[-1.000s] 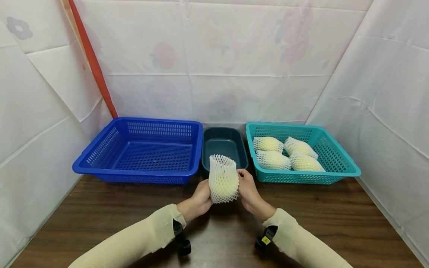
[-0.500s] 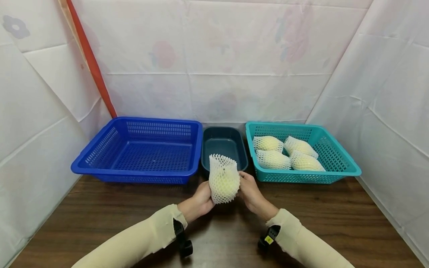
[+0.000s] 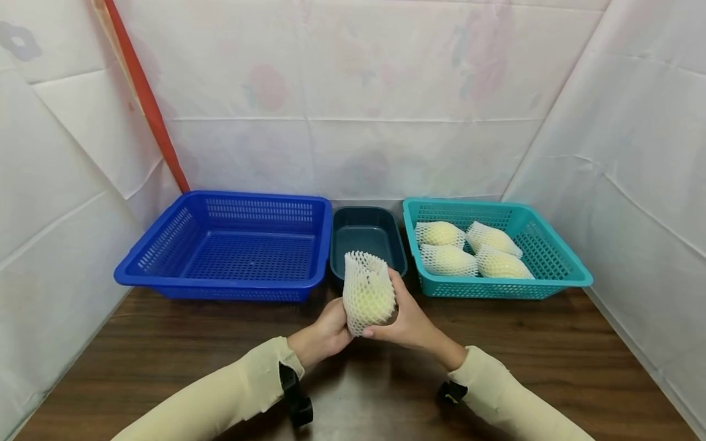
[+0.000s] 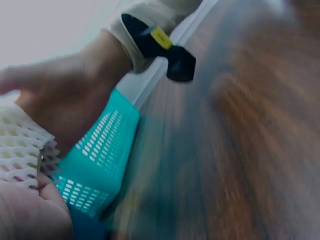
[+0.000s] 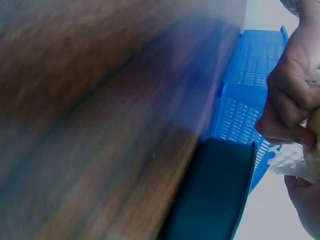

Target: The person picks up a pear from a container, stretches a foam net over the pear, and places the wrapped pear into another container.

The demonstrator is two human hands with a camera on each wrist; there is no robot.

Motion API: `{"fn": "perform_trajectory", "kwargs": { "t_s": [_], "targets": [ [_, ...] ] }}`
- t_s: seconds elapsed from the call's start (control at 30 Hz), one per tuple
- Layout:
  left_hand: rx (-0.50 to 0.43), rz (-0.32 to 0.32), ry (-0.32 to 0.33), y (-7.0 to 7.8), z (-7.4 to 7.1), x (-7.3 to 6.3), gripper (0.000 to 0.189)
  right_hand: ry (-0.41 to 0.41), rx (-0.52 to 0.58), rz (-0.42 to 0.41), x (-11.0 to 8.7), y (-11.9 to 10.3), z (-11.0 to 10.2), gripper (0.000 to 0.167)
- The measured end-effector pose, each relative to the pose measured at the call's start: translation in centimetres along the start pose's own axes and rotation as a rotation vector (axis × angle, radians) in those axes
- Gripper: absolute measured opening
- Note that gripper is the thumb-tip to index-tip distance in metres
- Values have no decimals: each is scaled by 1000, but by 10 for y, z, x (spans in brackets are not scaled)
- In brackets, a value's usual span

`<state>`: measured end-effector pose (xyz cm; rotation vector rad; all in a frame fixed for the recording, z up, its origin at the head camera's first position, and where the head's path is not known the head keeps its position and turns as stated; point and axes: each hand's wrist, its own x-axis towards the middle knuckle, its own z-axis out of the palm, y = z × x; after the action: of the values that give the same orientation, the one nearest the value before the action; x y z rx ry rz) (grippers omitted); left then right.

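Note:
A pale yellow fruit in a white foam net sleeve (image 3: 368, 297) is held up between both hands, over the near end of the small dark bin. My left hand (image 3: 331, 331) grips it from the left and below, its fingers mostly hidden behind the net. On the other side, my right hand (image 3: 410, 318) holds it with the thumb near the bottom and the fingers along the upper right. The net's open end points up and away. In the right wrist view, bare yellow skin of the fruit (image 5: 314, 125) shows beside the left hand's curled fingers.
A blue basket (image 3: 220, 284) stands at the left and a small dark teal bin (image 3: 368, 217) at the centre. The turquoise basket (image 3: 507, 288) at the right holds several netted fruits (image 3: 449, 260). White cloth walls (image 3: 353, 92) surround the brown wooden table (image 3: 193, 343).
My right hand has shifted its hold: its thumb now lies at the front bottom of the net and its fingers reach higher. The left hand and the fruit stay nearly in place.

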<state>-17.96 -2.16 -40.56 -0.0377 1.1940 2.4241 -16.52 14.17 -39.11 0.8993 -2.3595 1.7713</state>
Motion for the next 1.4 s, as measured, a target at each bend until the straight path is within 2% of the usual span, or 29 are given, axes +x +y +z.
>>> {"fn": "perform_trajectory", "kwargs": {
  "t_s": [0.17,0.4,0.6,0.7,0.77,0.87,0.97,1.1,1.2,1.33,1.4],
  "targets": [
    [23,-21,-31,3,3,-3,29,86,-43,19,2,-1,7,98],
    [128,-65,-101,17,4,-8,32,80,-118,-41,8,-10,-4,94],
    [366,-80,-183,40,11,-12,33,91,-96,27,17,-31,-33,93],
    [499,-79,-218,54,12,-14,33,126,-122,39,22,-40,-52,91],
    [584,-58,-216,65,12,-16,34,153,-168,31,26,-44,-66,88],
    [723,21,-178,80,8,-17,32,176,-240,5,31,-48,-87,86],
    [902,146,-128,97,-3,-16,30,186,-336,11,36,-49,-110,87],
    [1195,317,-70,116,-25,-14,27,166,-460,79,42,-47,-141,89],
    [1434,427,-21,125,-42,-13,24,136,-555,138,45,-42,-162,89],
    [1690,509,54,128,-62,-11,20,107,-632,180,48,-31,-186,89],
    [1765,522,71,129,-70,-10,19,97,-651,186,48,-23,-195,88]
  ]
}}
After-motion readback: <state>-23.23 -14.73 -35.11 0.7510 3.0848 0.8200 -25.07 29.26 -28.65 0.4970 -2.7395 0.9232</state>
